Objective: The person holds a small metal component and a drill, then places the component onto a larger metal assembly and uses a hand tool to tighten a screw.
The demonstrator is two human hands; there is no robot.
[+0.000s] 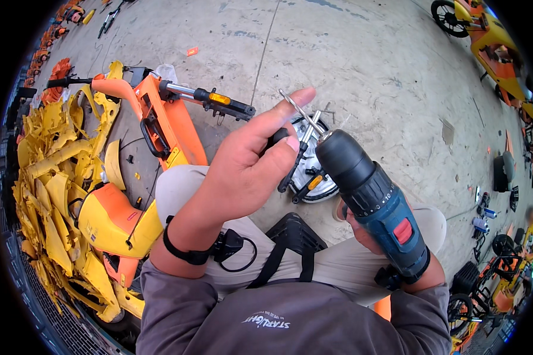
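My right hand point(364, 234) is wrapped round a blue and black cordless drill point(382, 204), mostly hidden under its body. From the drill's chuck a spiral drill bit point(302, 110) points up and left. My left hand point(251, 157) is beside the bit, index finger stretched out at the bit's tip and thumb extended. A small dark rounded thing point(279, 137) shows between that thumb and the curled fingers; its kind is unclear. Beneath, a round silvery-white thing point(323, 190) sits on the floor with metal and black fork-like tubes point(305, 145) across it.
To my left stands an orange and yellow scooter body point(172, 118) with a fork, beside a pile of broken yellow panels point(53, 183). A black slatted piece point(296, 231) lies between my knees. Bike parts point(491, 260) and a yellow bike point(497, 53) are at the right.
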